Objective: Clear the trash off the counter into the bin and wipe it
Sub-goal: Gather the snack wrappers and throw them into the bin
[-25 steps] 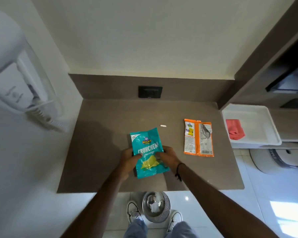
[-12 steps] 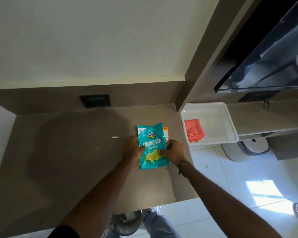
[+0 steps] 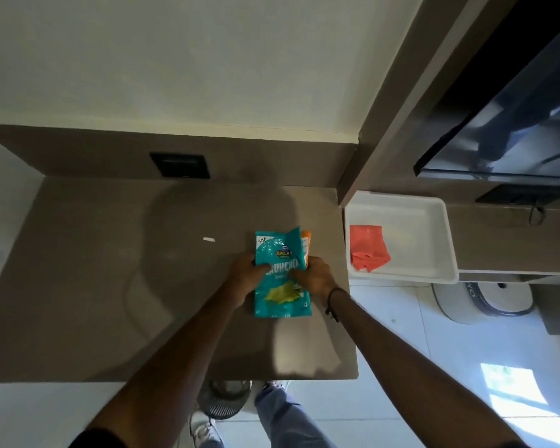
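Brown counter [image 3: 104, 286] fills the mid scene; white tray [image 3: 434, 234] w/ red cloth [image 3: 369, 248] sits just off its right edge, prob. kept for the wipe. Mesh bin [image 3: 222, 399] on the floor at the near edge, mostly hidden under the counter. Teal chip bag [image 3: 280, 286] lies right of centre, pinched from both sides: left hand [image 3: 244, 279] and right hand [image 3: 316, 278] each closed on an edge, seemingly to gather it w/ the orange wrapper [image 3: 306, 245] tucked behind, only a strip showing. Small white scrap [image 3: 209, 239] left of them, too tiny to ID.
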`<move>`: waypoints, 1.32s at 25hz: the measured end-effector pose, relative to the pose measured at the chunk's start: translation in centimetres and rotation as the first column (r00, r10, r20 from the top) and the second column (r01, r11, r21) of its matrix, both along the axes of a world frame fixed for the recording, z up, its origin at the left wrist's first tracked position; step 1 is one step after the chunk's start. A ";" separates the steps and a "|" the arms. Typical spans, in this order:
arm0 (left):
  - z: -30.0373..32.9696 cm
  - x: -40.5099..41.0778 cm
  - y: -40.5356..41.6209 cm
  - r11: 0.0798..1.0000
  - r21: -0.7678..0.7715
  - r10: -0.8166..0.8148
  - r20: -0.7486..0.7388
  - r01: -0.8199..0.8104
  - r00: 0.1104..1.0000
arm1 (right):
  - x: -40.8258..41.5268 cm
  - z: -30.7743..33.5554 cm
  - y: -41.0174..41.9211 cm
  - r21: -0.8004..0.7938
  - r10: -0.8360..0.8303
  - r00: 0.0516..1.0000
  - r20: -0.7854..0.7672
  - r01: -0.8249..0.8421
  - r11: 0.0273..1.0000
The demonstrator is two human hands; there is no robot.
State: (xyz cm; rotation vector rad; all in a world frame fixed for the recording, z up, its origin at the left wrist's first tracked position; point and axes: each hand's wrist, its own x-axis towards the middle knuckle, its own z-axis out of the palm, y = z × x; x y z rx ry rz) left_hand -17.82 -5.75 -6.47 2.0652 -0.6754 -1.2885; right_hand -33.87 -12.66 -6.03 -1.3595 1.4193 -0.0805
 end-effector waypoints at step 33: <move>-30.8 -1.8 35.3 0.891 0.386 -0.410 0.454 0.241 0.791 | 2.0 -32.2 32.3 -0.044 0.144 0.940 -0.310 -0.166 0.985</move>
